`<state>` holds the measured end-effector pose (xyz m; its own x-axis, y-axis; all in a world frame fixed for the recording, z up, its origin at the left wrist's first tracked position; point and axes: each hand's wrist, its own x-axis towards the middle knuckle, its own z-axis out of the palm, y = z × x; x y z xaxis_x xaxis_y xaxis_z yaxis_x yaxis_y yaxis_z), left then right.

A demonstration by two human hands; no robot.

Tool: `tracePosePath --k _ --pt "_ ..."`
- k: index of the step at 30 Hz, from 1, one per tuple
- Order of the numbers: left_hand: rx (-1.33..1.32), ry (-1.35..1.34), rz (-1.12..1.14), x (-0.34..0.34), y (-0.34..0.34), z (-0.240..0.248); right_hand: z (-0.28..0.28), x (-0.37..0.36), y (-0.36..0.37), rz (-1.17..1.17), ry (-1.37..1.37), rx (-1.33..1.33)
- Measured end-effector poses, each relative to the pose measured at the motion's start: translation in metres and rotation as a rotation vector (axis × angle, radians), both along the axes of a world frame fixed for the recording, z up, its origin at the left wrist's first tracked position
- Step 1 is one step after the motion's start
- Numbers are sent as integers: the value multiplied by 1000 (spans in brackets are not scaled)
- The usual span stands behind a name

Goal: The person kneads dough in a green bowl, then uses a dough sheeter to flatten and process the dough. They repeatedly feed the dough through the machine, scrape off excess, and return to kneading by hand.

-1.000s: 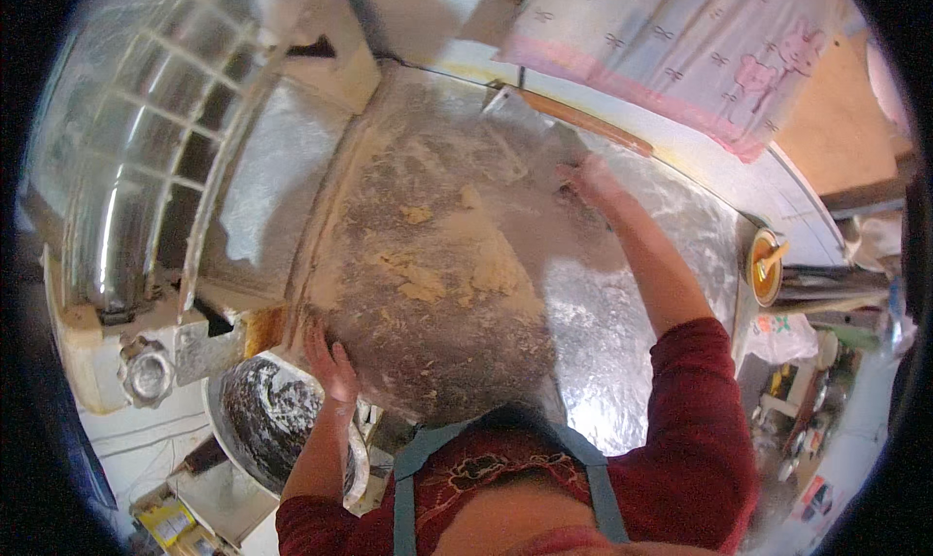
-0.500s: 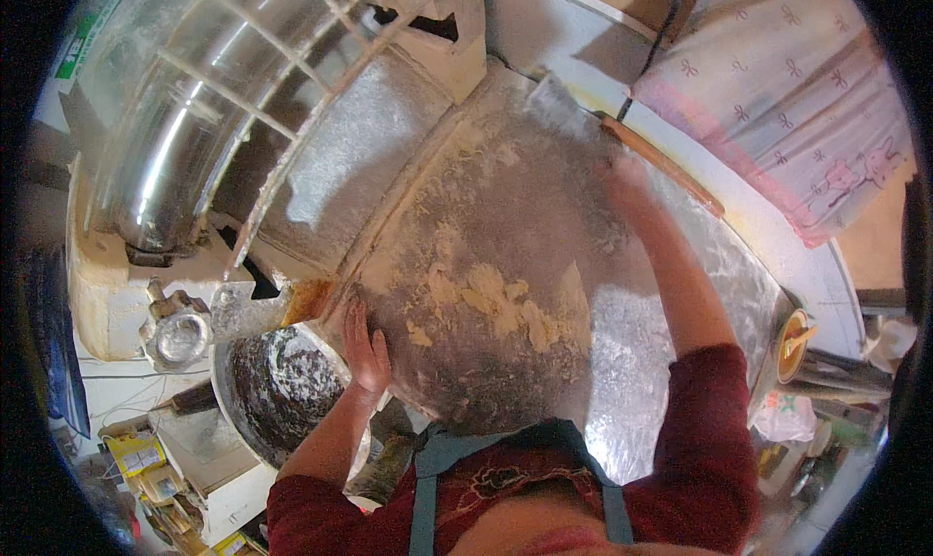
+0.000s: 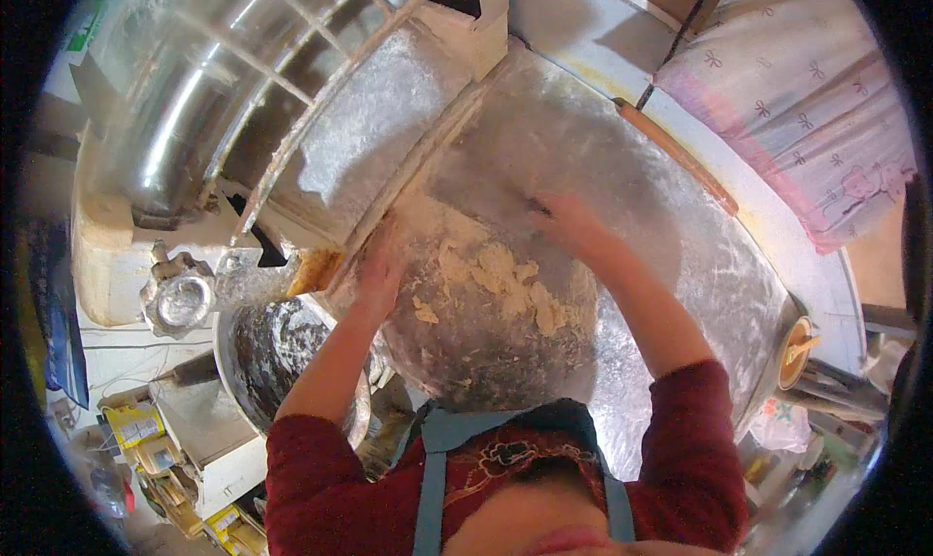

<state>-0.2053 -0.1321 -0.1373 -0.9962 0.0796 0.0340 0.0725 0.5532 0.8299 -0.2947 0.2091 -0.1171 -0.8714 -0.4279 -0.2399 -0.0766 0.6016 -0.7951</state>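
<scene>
A flat metal scraper (image 3: 478, 189) lies low against the floury metal worktop (image 3: 583, 128), its near edge blurred into the surface. My right hand (image 3: 575, 227) is closed on its right end. Pale yellow dough scraps and flour (image 3: 496, 276) are spread on the darker part of the worktop, just nearer to me than the scraper. At the worktop's left edge my left hand (image 3: 381, 262) rests with fingers stretched out, somewhat smeared by motion. It touches the floury strip beside the machine's ledge and grips nothing visible.
On the left stands a dough-rolling machine (image 3: 321, 157) with a guard grid, steel roller and knob (image 3: 182, 294). Below it is a flour-streaked round pan (image 3: 277, 362). A rolling pin (image 3: 677, 157) lies along the far right edge. A small tub (image 3: 795, 352) sits at the right.
My right hand has swept the scraper from the far edge toward me and to the left. My left hand has moved slightly farther up along the ledge.
</scene>
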Motion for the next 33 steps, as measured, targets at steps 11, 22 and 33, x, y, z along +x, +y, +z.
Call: tracePosePath --k 11,22,33 --pt "-202 158 -198 -159 101 -18 -12 69 122 -939 -277 -433" --pt "221 -339 -280 -119 97 -7 -11 64 122 -936 -260 -599" --pt "-146 -158 -107 -16 22 6 -24 37 121 -683 -155 -180"
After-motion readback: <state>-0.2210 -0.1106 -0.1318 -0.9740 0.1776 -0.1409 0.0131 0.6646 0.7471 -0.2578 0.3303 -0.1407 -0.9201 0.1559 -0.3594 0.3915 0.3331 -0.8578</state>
